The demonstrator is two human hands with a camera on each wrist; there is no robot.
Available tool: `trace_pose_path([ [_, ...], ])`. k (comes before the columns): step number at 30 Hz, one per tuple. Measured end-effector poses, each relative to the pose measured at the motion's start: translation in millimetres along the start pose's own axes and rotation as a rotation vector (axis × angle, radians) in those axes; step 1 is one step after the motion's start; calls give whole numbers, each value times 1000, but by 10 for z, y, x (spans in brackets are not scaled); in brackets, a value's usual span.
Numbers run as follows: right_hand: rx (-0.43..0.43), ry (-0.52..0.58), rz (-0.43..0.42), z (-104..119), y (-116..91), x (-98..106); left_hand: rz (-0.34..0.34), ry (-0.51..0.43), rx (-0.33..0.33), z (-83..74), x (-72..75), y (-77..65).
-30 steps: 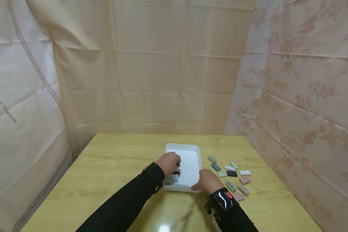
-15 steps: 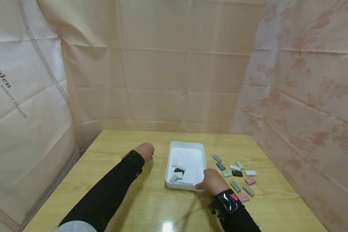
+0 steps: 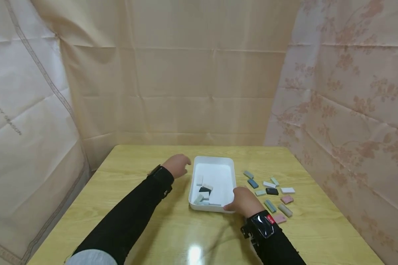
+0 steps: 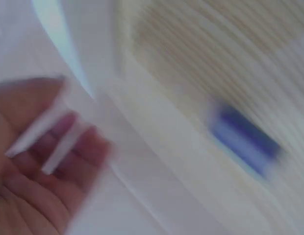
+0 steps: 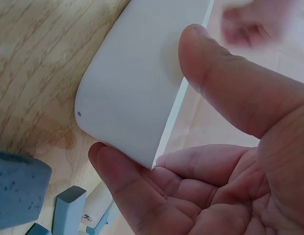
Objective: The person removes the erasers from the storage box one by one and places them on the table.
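Observation:
A white plastic tray (image 3: 221, 176) stands on the table. Inside, along its left side, lie several small rectangular blocks, among them a black block (image 3: 203, 190) and white blocks (image 3: 199, 180). My right hand (image 3: 245, 201) grips the tray's near right corner; in the right wrist view the thumb (image 5: 206, 63) lies over the rim and the fingers curl round the corner. Just left of the tray's left rim is my left hand (image 3: 177, 166), its fingers loosely bent, with no block showing in it. The left wrist view blurs this hand (image 4: 54, 161), and pale strips show among its fingers.
Right of the tray several loose blocks are scattered on the wooden table (image 3: 146, 191), including a dark blue block (image 3: 252, 183), a black block (image 3: 272, 191) and a pink block (image 3: 286, 199). Fabric curtains (image 3: 172, 92) hang behind the table and on both sides.
My left hand came out of the tray and moved left over the table, then back right towards the tray's left rim, its fingers looser. My right hand keeps its grip on the tray.

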State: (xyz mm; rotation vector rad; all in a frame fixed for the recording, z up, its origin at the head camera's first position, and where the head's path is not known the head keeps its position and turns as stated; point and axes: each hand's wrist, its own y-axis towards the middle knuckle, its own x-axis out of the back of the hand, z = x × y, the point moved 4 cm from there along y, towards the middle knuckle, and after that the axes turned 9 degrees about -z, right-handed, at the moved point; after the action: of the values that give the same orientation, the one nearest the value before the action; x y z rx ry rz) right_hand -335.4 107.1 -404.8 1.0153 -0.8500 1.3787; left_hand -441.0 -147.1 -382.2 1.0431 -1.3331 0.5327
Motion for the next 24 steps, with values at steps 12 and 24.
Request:
trace_pose_path([
  [12, 54, 44, 0, 156, -18, -140, 289, 198, -83, -499, -356, 124],
  [24, 27, 58, -17, 114, -14, -81, 154, 20, -121, -375, -263, 272],
])
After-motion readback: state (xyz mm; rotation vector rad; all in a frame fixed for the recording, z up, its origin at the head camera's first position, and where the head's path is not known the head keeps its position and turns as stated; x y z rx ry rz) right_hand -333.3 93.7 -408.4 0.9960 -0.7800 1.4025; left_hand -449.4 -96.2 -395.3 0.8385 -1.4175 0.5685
